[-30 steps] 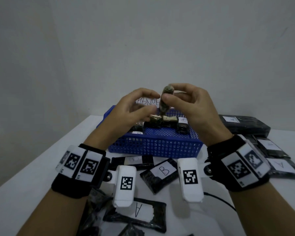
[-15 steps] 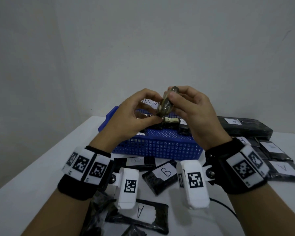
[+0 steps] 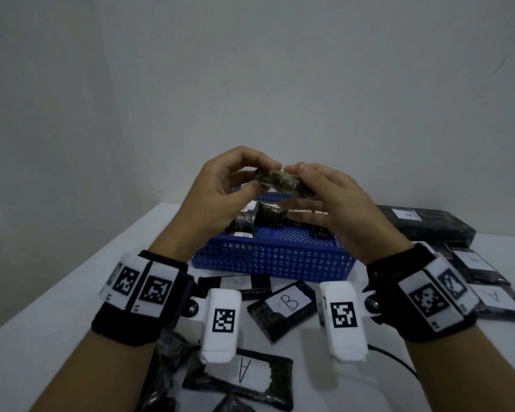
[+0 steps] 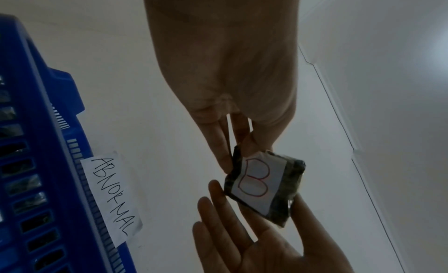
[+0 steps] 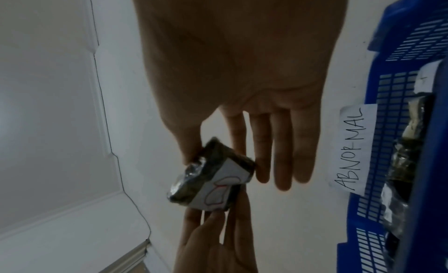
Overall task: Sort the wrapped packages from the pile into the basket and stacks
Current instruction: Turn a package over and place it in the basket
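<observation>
A small wrapped package (image 3: pixel 283 181) hangs in the air above the blue basket (image 3: pixel 274 260), held from both sides. Its white label carries a red B (image 4: pixel 254 181), which faces down toward the wrist cameras. My left hand (image 3: pixel 265 178) pinches its left end between thumb and fingers (image 4: pixel 218 143). My right hand (image 3: pixel 298 188) pinches the other end between thumb and index finger, its other fingers (image 5: pixel 290 152) straight. The package (image 5: pixel 213 181) shows shiny wrap at one corner. Several dark packages lie in the basket, which has an ABNORMAL label (image 4: pixel 111 198).
On the white table in front of the basket lie loose dark packages, one marked B (image 3: pixel 280 307) and one marked A (image 3: pixel 244 373). A stack of A packages (image 3: pixel 422 224) sits at the back right, with more (image 3: pixel 494 295) nearer. A black cable (image 3: pixel 399 361) runs at the right.
The package stood on end between my fingertips a second ago. It has been turned to lie roughly level between both hands, still above the basket.
</observation>
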`<state>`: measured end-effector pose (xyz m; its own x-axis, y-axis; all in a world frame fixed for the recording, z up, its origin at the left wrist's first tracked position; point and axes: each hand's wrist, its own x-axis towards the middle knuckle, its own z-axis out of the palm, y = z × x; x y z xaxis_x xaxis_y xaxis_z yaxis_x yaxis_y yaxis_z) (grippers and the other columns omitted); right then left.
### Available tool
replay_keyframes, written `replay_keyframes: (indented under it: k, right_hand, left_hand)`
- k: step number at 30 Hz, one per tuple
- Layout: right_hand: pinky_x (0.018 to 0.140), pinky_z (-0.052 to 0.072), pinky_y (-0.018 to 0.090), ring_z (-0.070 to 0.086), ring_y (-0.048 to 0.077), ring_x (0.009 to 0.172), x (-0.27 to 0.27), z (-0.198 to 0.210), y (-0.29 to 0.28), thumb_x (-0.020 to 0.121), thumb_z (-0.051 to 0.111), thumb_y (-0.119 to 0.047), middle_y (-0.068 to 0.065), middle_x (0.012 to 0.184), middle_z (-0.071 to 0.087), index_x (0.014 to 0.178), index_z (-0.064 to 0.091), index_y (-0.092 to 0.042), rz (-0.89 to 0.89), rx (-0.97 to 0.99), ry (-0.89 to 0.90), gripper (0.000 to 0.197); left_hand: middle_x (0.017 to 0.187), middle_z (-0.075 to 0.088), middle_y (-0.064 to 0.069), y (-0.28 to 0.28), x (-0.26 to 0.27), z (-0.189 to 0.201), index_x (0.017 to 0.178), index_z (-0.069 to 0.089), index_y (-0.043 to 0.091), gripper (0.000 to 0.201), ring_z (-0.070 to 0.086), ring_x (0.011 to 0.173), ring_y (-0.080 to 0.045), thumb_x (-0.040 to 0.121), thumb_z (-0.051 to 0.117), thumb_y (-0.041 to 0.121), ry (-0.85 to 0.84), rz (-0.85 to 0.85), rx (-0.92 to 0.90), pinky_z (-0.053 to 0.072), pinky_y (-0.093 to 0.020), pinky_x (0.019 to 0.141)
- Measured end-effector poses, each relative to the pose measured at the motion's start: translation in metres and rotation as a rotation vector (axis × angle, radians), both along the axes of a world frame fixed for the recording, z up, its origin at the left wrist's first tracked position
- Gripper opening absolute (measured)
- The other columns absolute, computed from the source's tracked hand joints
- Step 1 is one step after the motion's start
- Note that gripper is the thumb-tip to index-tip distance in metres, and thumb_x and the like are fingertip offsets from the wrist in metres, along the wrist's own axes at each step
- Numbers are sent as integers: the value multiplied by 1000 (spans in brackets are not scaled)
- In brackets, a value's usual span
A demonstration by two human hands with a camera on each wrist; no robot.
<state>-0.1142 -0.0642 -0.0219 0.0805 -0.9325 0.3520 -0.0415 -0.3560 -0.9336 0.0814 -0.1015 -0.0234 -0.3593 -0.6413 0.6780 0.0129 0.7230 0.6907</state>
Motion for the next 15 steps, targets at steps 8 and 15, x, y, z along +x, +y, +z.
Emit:
replay_keyframes:
  k: [8, 15]
  right_hand:
    - [85, 60, 33, 73, 16, 87, 6, 0, 1, 86, 57, -51, 7, 101, 78, 109, 73, -13, -87, -202, 116, 47]
    - [87, 61, 41, 74, 16, 93, 8, -2, 3, 88, 54, -57, 0, 113, 75, 132, 61, -23, -42, -126, 246, 56]
  left_hand:
    - [117, 67, -19, 0, 1, 0, 111, 60, 0, 20, 68, 107, -24, 95, 56, -10, 98, -47, 43, 55, -31, 92]
    - [105, 71, -12, -4, 9, 2, 117, 64, 8, 20, 70, 96, -24, 97, 57, 7, 54, 14, 114, 60, -39, 83]
